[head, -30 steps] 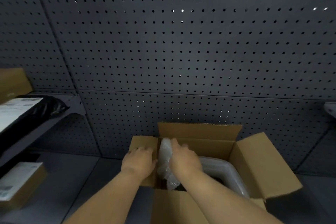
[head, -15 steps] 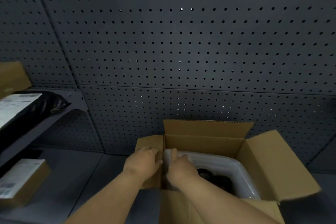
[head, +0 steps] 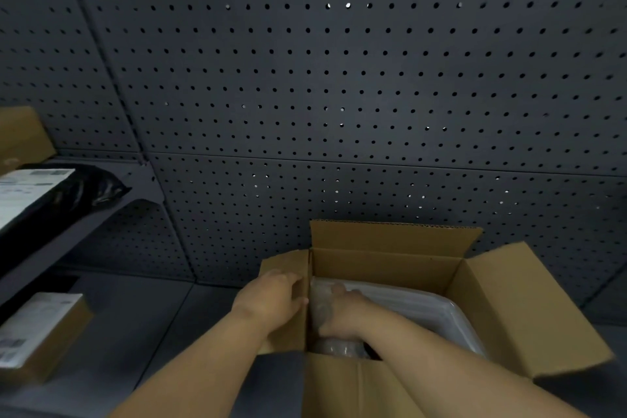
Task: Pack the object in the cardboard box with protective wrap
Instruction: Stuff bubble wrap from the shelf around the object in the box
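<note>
Wrap (head: 322,307) sits lower in the box (head: 383,265) than before; our right hand (head: 346,312) clutches it inside, our left hand (head: 271,299) grips the box's left flap.

A dark grey pegboard wall (head: 339,78) rises behind the grip. Far to its left, a shelf (head: 84,224) carries a black bag with a white label (head: 51,193) beside a brown carton (head: 20,139). Lower left, a labelled carton (head: 40,332) rests on the grey worktop (head: 152,332).
</note>
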